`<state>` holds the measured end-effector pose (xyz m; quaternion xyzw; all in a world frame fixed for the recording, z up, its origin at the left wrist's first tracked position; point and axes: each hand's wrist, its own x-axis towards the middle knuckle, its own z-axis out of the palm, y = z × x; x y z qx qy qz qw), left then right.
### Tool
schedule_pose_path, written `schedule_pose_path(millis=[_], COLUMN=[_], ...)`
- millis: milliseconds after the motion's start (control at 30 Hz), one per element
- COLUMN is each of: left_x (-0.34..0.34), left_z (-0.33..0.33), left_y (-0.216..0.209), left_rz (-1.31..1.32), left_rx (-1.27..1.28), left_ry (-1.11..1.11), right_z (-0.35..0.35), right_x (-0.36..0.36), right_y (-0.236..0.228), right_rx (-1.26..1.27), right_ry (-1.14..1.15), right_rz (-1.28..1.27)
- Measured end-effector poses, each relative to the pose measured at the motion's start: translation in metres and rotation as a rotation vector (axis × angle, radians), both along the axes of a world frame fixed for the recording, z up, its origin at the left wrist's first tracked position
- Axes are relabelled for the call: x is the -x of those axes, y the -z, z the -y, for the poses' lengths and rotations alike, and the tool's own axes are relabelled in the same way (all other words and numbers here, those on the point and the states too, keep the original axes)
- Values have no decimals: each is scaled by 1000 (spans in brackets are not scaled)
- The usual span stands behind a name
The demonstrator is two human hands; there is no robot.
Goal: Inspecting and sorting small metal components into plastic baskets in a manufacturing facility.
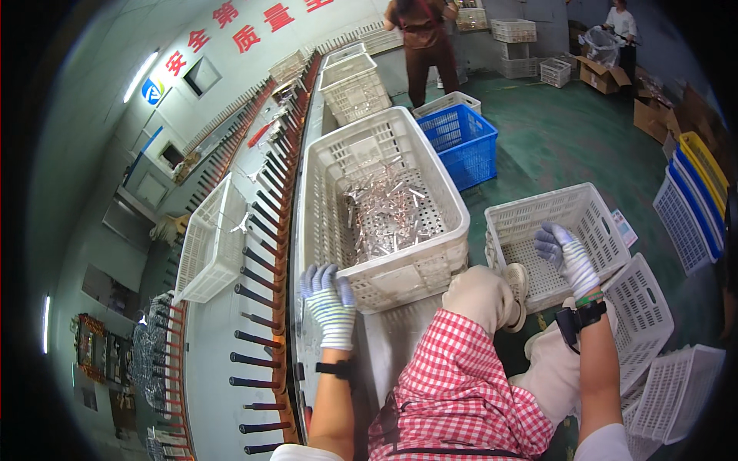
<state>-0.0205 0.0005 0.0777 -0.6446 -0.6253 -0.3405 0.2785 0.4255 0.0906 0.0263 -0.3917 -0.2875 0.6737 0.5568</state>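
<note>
My left hand [327, 295], in a striped glove with grey-blue fingers, lies at the near left corner of a large white plastic crate [404, 278]. Its fingers are spread; whether they press on the crate I cannot tell. Inside that crate lies a loose heap of small shiny metal and copper-coloured pieces [384, 203]. Gloved the same way, my right hand [563, 250] hangs over a second white crate [530, 207] on the floor to the right. Its fingers are loosely bent, with nothing visible in them.
Left of the large crate runs a long row of dark-handled rods [257, 294] along a bench. Beyond stand a blue crate [469, 150], more white crates [354, 86] and a person [427, 46]. Tilted white crates [642, 311] crowd my right side; stacked crates [688, 203] lean farther right.
</note>
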Motion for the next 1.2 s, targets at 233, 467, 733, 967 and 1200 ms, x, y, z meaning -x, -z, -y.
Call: schedule_pose_path(millis=[233, 467, 733, 967, 1200], left_x=[0, -7, 75, 127, 127], left_z=[-11, 12, 37, 45, 64], left_y=[21, 11, -8, -27, -73], left_rz=[-23, 178, 763, 887, 1040], left_rx=[-208, 23, -356, -475, -551], left_ry=[-83, 49, -313, -438, -331], right_z=[2, 1, 1, 1, 0], right_x=[2, -2, 2, 1, -2], right_y=[-1, -1, -3, 1, 1], right_rx=[-5, 23, 4, 3, 5], right_ry=[6, 30, -2, 19, 5], right_rz=[-30, -20, 3, -8, 1])
